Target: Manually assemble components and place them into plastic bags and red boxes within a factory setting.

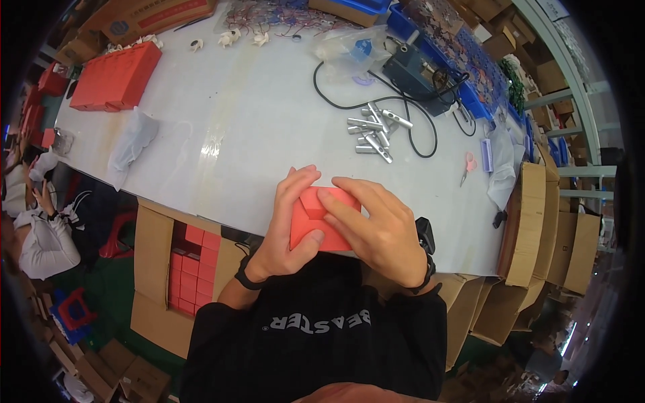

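Note:
Near the front edge of the table, a small red cardboard box [334,240] sits between my two hands. A flap or fold [310,203] shows on its upper side. My left hand [285,232] grips the box's left side, its thumb lying over the near part. From the right, my right hand [384,232] closes on it, with fingertips pressed on the top by the fold. The box's inside is hidden. Beyond my hands lies a loose pile of silver metal tubes [380,132] with holes in them.
A dark bench device [418,72] with a black cable stands at the back right. Pink-handled scissors [469,162] lie at the right. Red boxes [119,75] stand back left; more fill an open carton [153,269] below the table. Cardboard cartons [526,225] stand at the right edge.

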A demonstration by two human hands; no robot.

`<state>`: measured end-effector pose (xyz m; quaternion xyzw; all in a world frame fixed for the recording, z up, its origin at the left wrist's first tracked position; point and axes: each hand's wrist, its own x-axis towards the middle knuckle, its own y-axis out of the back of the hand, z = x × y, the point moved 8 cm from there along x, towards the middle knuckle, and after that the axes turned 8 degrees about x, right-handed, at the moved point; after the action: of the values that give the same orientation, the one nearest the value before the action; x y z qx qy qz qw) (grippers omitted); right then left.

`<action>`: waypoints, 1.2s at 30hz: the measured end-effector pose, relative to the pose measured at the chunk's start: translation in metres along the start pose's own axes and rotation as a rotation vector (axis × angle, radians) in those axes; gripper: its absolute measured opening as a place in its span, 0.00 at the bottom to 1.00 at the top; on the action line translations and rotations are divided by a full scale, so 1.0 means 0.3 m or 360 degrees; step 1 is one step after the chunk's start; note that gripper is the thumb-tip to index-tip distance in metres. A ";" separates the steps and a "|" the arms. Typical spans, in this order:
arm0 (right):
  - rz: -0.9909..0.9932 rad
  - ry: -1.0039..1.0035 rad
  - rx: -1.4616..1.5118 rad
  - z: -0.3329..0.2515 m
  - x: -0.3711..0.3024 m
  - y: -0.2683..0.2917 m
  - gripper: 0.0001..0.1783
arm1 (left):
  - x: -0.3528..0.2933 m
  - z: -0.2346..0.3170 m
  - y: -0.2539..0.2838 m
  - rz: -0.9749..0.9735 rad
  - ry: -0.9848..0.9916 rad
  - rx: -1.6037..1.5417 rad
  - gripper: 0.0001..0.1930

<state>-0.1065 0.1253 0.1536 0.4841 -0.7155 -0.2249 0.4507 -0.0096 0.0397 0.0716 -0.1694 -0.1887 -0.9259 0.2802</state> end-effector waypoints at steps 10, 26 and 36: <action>-0.0141 -0.0107 0.0192 0.010 -0.051 0.004 0.29 | -0.002 -0.004 0.007 0.0033 -0.0057 0.0019 0.33; -0.0148 -0.0141 0.0509 0.027 -0.093 -0.248 0.46 | -0.158 -0.006 0.331 0.0054 0.0219 0.0112 0.36; 0.0185 0.0123 -0.0084 0.011 -0.091 -0.260 0.41 | -0.168 -0.089 0.409 0.0093 0.0759 0.0549 0.40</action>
<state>-0.0677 0.1158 0.0812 0.4380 -0.7184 -0.1982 0.5028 0.0961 -0.0438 0.0584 0.0976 -0.2670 -0.8853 0.3679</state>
